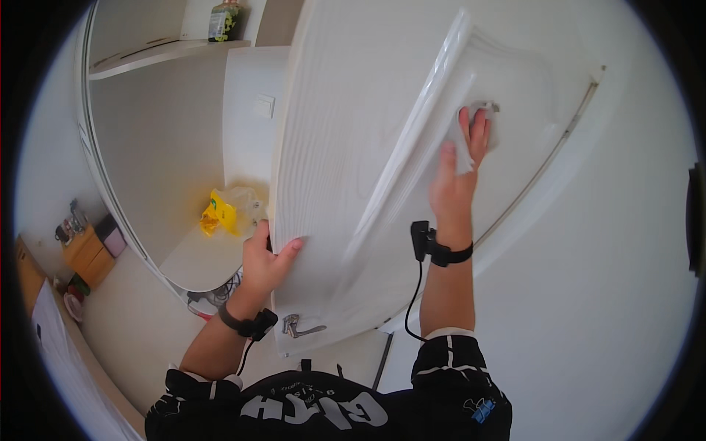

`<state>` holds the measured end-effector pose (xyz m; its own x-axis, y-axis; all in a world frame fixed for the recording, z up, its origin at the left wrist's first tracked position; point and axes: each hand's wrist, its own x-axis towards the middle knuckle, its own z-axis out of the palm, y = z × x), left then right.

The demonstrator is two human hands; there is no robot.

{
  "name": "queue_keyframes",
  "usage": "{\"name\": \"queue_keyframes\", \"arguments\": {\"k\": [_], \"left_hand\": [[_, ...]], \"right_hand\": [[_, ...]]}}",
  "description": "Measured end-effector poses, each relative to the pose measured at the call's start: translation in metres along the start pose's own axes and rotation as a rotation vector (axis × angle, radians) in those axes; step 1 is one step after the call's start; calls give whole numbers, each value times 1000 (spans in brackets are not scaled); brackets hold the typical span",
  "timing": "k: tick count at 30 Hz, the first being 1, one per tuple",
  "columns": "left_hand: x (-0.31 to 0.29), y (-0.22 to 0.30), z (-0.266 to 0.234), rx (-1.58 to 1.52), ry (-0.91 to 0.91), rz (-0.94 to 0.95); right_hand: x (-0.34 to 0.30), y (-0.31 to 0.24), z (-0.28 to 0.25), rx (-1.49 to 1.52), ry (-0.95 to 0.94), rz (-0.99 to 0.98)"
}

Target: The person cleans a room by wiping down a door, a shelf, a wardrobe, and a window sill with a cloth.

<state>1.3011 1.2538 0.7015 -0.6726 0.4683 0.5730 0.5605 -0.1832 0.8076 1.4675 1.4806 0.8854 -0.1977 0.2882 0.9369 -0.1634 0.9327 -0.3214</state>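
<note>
A white door (338,132) stands partly open in front of me. My left hand (266,257) grips its free edge, thumb on the near face, a little above the metal lever handle (298,327). My right hand (460,169) is raised high and presses a white cloth (471,136) flat against the door's upper part, near the top of the white frame (544,169). Both wrists wear black bands with a cable.
Past the door, a white table (198,261) carries a yellow bag (220,213). A wall switch (264,106) sits beside the door edge. A shelf with a bottle (225,20) runs high up. Small boxes and clutter (88,246) stand at the far left.
</note>
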Motion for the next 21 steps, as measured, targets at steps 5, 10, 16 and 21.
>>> {"name": "queue_keyframes", "arguments": {"k": [5, 10, 16, 21], "left_hand": [[49, -48, 8, -212, 162, 18], [118, -99, 43, -225, 206, 42], [148, -113, 34, -197, 141, -109], [153, -107, 26, -246, 53, -137]], "right_hand": [[-54, 59, 87, -422, -76, -89], [-183, 146, 107, -587, -228, -89], [-119, 149, 111, -728, -343, -174], [105, 74, 107, -313, -8, -148]]}}
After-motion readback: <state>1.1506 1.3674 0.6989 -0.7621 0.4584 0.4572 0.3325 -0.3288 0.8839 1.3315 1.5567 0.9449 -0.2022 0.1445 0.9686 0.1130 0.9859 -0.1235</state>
